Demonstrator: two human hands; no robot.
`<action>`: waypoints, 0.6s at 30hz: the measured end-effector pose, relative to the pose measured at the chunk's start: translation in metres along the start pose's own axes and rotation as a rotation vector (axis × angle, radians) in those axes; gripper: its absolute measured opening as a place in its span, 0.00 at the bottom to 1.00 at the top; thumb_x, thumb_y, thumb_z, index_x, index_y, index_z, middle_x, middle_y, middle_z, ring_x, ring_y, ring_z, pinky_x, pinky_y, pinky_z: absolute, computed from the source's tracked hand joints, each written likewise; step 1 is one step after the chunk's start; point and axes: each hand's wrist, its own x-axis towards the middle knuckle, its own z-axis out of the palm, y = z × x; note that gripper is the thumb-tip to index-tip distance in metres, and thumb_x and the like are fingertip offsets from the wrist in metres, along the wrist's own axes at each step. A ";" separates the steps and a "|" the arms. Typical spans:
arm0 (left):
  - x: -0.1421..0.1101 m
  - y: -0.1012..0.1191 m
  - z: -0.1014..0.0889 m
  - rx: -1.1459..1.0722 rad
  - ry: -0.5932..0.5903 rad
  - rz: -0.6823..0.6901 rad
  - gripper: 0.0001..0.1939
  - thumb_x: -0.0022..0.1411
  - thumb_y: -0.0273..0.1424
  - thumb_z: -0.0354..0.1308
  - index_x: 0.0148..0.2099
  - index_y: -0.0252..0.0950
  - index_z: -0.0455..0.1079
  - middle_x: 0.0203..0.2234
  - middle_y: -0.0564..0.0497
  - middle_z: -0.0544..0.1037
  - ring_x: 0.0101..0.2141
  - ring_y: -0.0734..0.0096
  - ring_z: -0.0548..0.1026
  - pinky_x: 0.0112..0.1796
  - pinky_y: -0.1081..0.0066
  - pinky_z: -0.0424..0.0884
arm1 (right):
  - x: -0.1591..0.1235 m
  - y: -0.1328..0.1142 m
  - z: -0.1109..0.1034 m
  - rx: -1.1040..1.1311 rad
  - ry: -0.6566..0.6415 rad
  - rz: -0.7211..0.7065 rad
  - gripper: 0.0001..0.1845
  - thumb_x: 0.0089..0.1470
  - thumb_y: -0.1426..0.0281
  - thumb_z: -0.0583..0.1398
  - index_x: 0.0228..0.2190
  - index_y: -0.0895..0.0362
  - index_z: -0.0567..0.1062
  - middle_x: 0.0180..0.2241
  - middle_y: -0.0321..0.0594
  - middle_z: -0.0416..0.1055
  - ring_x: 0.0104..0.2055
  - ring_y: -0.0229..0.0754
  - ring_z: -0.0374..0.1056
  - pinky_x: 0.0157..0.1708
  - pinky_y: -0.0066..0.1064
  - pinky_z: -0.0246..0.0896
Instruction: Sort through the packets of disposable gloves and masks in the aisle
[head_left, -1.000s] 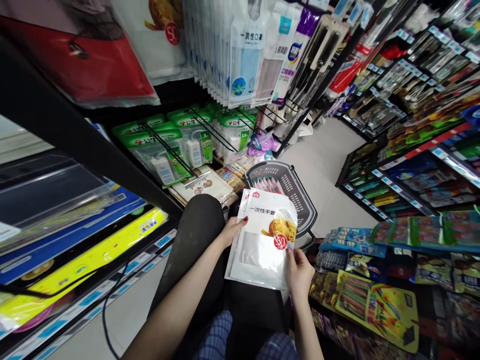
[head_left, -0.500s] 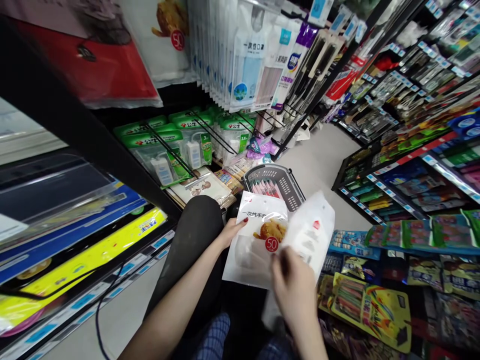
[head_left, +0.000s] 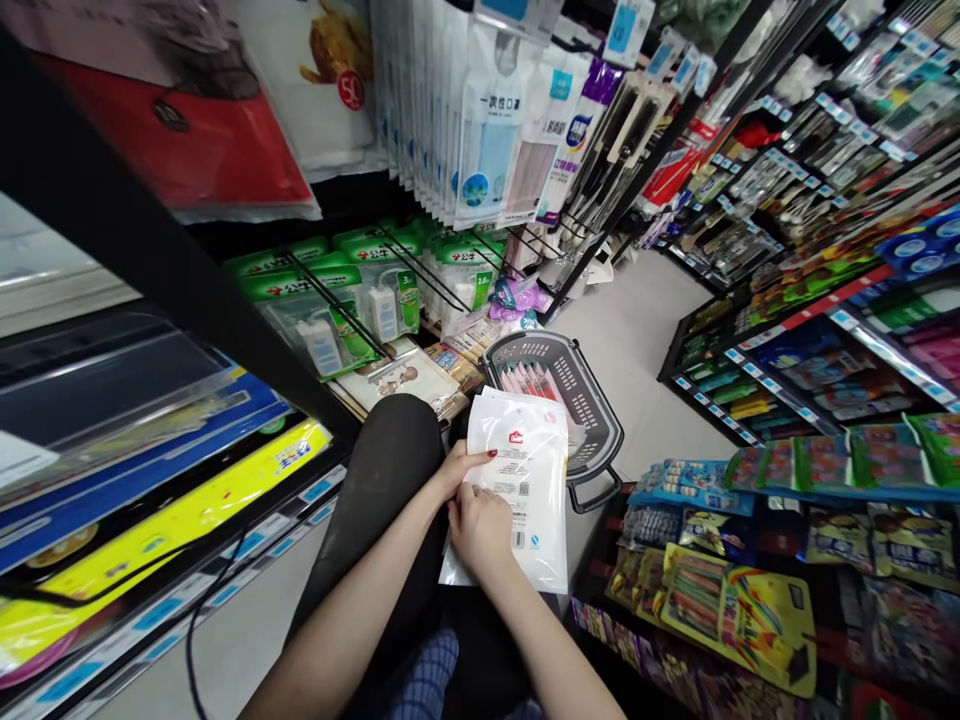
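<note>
I see pale floor on my feed right of centre, a grey basket standing on it, and at lower left a tag-edged shelf with a yellow packet lying along its front.

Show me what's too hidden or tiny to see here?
All in the head view:
Front of the top white packet: faces away, as its printed back is toward us.
That packet's smallest print: too tiny to read.
Left hand: fingers below the thumb are partly hidden by the packet.
Basket: its near part is behind the packet.
Red package: cut off by the top edge.
</note>
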 end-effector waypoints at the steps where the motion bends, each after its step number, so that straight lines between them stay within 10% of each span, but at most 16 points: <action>1: 0.000 0.000 0.000 -0.003 0.000 0.004 0.22 0.36 0.29 0.70 0.37 0.28 0.72 0.31 0.42 0.79 0.33 0.55 0.76 0.37 0.60 0.72 | -0.001 -0.001 -0.003 0.027 0.001 0.003 0.07 0.54 0.68 0.53 0.32 0.58 0.69 0.29 0.43 0.72 0.30 0.44 0.67 0.30 0.31 0.56; 7: -0.004 0.008 -0.001 -0.041 -0.051 0.034 0.23 0.37 0.29 0.69 0.38 0.28 0.73 0.33 0.41 0.79 0.34 0.54 0.76 0.39 0.59 0.71 | -0.020 0.036 -0.033 0.606 0.141 0.002 0.12 0.55 0.66 0.51 0.25 0.56 0.70 0.23 0.35 0.69 0.27 0.37 0.65 0.29 0.26 0.55; 11: -0.009 0.014 0.001 -0.038 -0.052 0.043 0.23 0.36 0.29 0.69 0.39 0.27 0.73 0.33 0.40 0.79 0.33 0.53 0.76 0.38 0.59 0.71 | -0.034 0.129 -0.038 0.986 0.587 0.641 0.11 0.52 0.62 0.53 0.26 0.56 0.67 0.21 0.32 0.64 0.25 0.35 0.61 0.28 0.25 0.56; 13: -0.011 0.015 0.001 -0.031 -0.047 0.041 0.24 0.36 0.29 0.69 0.39 0.27 0.72 0.32 0.40 0.79 0.33 0.53 0.77 0.38 0.59 0.71 | -0.035 0.176 -0.029 1.156 0.539 0.946 0.09 0.53 0.63 0.51 0.27 0.55 0.64 0.21 0.31 0.64 0.22 0.34 0.61 0.26 0.25 0.56; 18: -0.011 0.014 0.002 -0.004 -0.014 0.031 0.25 0.36 0.29 0.69 0.40 0.28 0.71 0.33 0.40 0.79 0.33 0.53 0.77 0.37 0.60 0.71 | -0.021 0.217 0.023 1.422 0.114 1.129 0.10 0.44 0.66 0.61 0.24 0.57 0.64 0.17 0.37 0.66 0.18 0.40 0.65 0.22 0.33 0.62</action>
